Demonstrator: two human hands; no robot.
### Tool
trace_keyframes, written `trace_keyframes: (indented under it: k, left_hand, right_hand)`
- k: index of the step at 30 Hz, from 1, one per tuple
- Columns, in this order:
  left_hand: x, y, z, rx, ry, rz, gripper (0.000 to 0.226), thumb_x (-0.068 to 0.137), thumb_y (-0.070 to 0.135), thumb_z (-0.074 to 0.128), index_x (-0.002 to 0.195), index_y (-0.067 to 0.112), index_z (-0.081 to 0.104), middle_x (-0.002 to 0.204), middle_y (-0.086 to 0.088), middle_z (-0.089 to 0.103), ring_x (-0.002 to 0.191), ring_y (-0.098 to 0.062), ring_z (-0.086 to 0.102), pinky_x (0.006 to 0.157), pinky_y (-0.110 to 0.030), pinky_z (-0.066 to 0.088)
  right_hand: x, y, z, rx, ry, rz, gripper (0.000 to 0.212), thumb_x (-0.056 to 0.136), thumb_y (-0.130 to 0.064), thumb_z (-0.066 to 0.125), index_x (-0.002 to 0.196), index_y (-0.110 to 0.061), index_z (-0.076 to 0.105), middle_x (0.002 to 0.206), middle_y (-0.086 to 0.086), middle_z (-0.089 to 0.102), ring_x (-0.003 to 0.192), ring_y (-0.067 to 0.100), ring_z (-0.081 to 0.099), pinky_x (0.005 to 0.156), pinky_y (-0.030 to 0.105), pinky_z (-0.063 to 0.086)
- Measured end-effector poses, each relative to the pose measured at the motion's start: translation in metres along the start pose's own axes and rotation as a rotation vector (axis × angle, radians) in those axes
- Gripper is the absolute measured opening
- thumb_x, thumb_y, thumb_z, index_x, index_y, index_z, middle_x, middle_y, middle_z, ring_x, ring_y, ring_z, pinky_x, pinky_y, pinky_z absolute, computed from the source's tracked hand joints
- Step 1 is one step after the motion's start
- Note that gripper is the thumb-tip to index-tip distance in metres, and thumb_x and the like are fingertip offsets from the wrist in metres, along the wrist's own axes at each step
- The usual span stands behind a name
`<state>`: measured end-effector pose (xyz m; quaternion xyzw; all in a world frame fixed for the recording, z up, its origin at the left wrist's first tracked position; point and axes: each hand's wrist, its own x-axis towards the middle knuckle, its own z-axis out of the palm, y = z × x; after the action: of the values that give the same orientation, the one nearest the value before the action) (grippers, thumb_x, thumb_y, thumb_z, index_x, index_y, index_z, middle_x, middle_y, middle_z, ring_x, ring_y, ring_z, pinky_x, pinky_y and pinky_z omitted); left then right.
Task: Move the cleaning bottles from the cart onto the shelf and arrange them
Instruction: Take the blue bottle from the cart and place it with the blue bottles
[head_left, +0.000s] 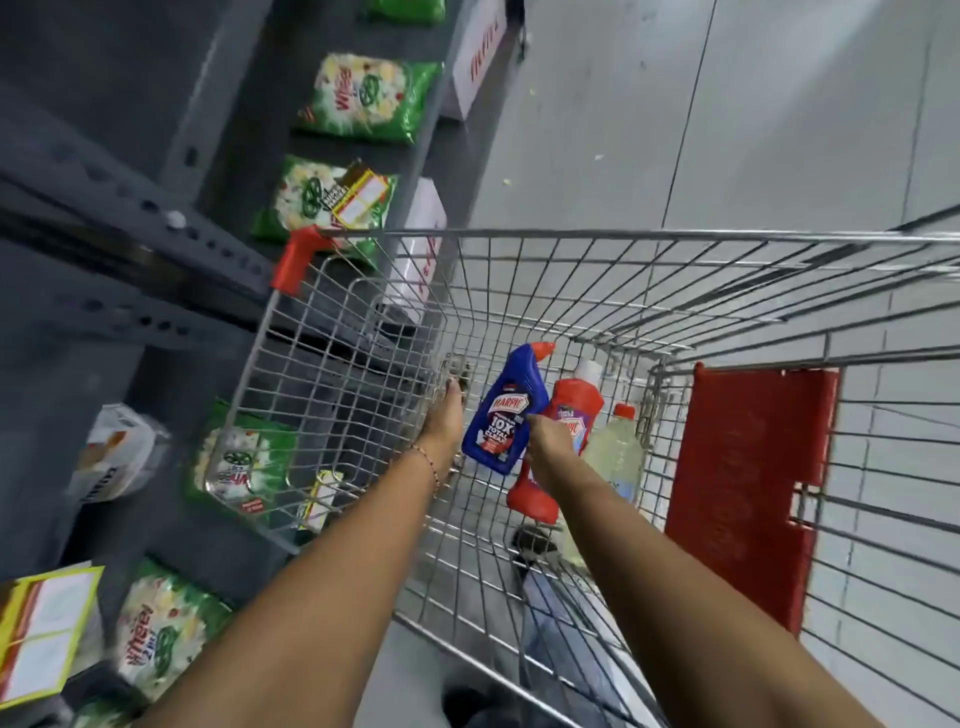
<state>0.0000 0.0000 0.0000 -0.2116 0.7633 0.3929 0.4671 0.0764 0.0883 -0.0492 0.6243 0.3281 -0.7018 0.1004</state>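
Both my arms reach down into the wire cart (623, 236). My right hand (550, 447) grips a blue toilet-cleaner bottle (501, 421) with a red cap, held tilted above the cart floor. Just behind it stands a red bottle (579, 402) with a white cap, and beside that a pale yellow bottle (615, 452) with a red cap. Another red bottle (532, 499) lies under my right wrist. My left hand (447, 421) is left of the blue bottle, fingers stretched downward, holding nothing. The grey metal shelf (156, 218) runs along the left.
Green detergent bags (371, 98) lie on the shelf levels, with yellow price tags (47, 634) at the edges. White boxes (421, 249) sit low by the shelf. The cart's red seat flap (748, 488) is on the right. Grey floor tiles lie beyond.
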Motion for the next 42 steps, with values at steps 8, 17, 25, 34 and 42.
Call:
trace_keyframes:
  k: [8, 17, 25, 34, 42]
  left_hand:
    - [0.044, -0.009, 0.007, 0.029, -0.109, -0.062, 0.059, 0.104, 0.045, 0.022, 0.098, 0.008, 0.068, 0.100, -0.016, 0.072, 0.075, -0.020, 0.065, 0.050, -0.021, 0.054]
    - [0.036, -0.006, -0.020, 0.240, -0.268, -0.149, 0.025, 0.101, 0.025, 0.047, 0.107, 0.002, 0.056, 0.116, -0.023, 0.066, 0.098, -0.030, 0.065, 0.093, -0.047, 0.055]
    - [-0.066, 0.011, -0.073, 0.239, -0.373, 0.005, 0.009, 0.095, -0.002, 0.052, 0.101, 0.005, 0.053, 0.091, -0.010, 0.065, 0.069, -0.010, 0.068, 0.059, -0.022, 0.060]
    - [-0.234, 0.048, -0.170, -0.178, -0.179, 0.515, 0.010, 0.090, -0.002, 0.061, 0.094, 0.007, 0.060, 0.090, -0.006, 0.068, 0.076, -0.013, 0.068, 0.069, -0.026, 0.059]
    - [-0.450, 0.038, -0.285, -0.383, 0.155, 1.003, 0.009, 0.090, 0.006, 0.064, 0.084, 0.012, 0.068, 0.076, -0.001, 0.071, 0.063, -0.009, 0.066, 0.063, -0.024, 0.057]
  right_hand:
    - [0.032, 0.019, 0.013, -0.176, 0.052, 0.032, 0.019, 0.095, -0.016, 0.053, 0.080, -0.006, 0.058, 0.095, 0.019, 0.069, 0.071, 0.021, 0.057, 0.058, 0.029, 0.042]
    - [0.000, 0.015, -0.015, -0.087, -0.337, 0.180, 0.041, 0.085, -0.013, 0.073, 0.121, 0.001, 0.058, 0.106, 0.015, 0.071, 0.097, 0.029, 0.070, 0.080, 0.039, 0.059]
    - [-0.083, -0.014, -0.026, -0.257, -0.465, 0.047, 0.046, 0.083, 0.006, 0.071, 0.125, -0.008, 0.056, 0.126, 0.023, 0.064, 0.099, 0.035, 0.071, 0.086, 0.055, 0.059]
    - [-0.262, -0.051, 0.011, -0.449, -0.701, -0.407, 0.041, 0.081, 0.008, 0.071, 0.115, -0.013, 0.063, 0.106, 0.011, 0.077, 0.095, 0.025, 0.075, 0.079, 0.043, 0.062]
    - [-0.462, -0.033, 0.055, -0.554, -0.927, -0.834, 0.039, 0.077, 0.011, 0.074, 0.113, -0.002, 0.067, 0.103, 0.019, 0.078, 0.089, 0.025, 0.075, 0.079, 0.038, 0.062]
